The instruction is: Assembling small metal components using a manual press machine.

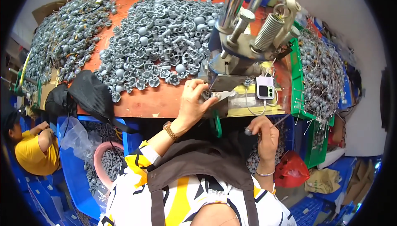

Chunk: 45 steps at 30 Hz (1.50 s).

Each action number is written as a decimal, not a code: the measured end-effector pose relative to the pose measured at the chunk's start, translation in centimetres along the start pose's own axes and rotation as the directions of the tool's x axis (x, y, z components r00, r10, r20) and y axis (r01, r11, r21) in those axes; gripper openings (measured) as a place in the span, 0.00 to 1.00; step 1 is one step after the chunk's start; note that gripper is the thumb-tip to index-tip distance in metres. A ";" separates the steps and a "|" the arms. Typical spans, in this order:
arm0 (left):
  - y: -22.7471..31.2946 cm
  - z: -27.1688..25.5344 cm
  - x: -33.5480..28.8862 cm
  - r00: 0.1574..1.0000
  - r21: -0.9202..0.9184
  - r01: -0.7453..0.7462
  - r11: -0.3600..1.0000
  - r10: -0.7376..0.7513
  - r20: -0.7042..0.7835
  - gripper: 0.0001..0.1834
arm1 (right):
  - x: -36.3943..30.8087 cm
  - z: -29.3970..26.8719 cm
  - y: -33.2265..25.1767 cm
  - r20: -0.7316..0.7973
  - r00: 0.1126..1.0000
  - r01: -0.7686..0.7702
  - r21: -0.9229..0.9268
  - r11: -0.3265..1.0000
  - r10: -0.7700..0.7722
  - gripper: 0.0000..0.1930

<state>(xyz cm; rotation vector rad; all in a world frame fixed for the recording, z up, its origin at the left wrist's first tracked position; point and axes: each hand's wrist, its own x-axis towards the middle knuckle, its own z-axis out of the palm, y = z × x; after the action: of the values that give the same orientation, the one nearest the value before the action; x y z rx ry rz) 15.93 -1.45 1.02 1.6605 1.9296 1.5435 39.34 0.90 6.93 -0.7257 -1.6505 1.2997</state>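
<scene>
My left hand reaches to the base of a metal press. Its thumb and index finger close around a small grey plastic part at the press's fixture, partly hidden by the fingers. A pointed metal plate lies beside the thumb. Over the table's front edge, on the right, my right hand is closed on a grey ball-ended rod. The grey ball shows at the fingertips, and a thin rod sticks out behind the hand. A large pile of grey plastic parts lies left of the press.
Ball-ended wire pieces are heaped at far left; more fill a green crate at right. A black bag lies on the red table. A small white device with a cable sits right of the press. Another person sits at left.
</scene>
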 end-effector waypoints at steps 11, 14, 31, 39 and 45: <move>-2.3 1.4 -0.2 0.982 -0.061 -0.085 0.994 0.094 0.165 0.17 | -0.7 0.2 0.5 -0.003 0.998 0.063 0.212 0.975 -0.064 0.25; -2.6 0.5 0.2 0.947 -0.054 -0.085 0.995 0.098 0.306 0.14 | -0.1 0.8 -1.0 0.064 0.990 0.110 0.225 0.968 -0.128 0.24; -10.0 -5.7 8.1 0.992 0.658 0.098 0.747 -0.025 -0.121 0.17 | -0.1 1.1 0.0 0.261 0.903 -0.318 -0.125 0.940 0.340 0.09; -8.9 -7.2 6.6 0.962 0.453 0.048 0.890 0.080 -0.260 0.14 | 1.1 2.5 0.8 0.245 0.935 -0.228 -0.139 0.964 0.256 0.06; -3.6 -6.8 -0.3 0.879 -0.691 0.398 0.604 -0.466 0.099 0.08 | 1.8 4.6 1.4 0.232 0.955 -0.140 -0.200 0.970 0.186 0.04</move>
<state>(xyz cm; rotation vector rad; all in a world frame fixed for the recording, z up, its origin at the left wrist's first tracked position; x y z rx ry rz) 9.13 -5.09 1.23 0.7339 1.3367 1.8137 34.34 0.79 5.85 -0.8513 -1.9660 1.4154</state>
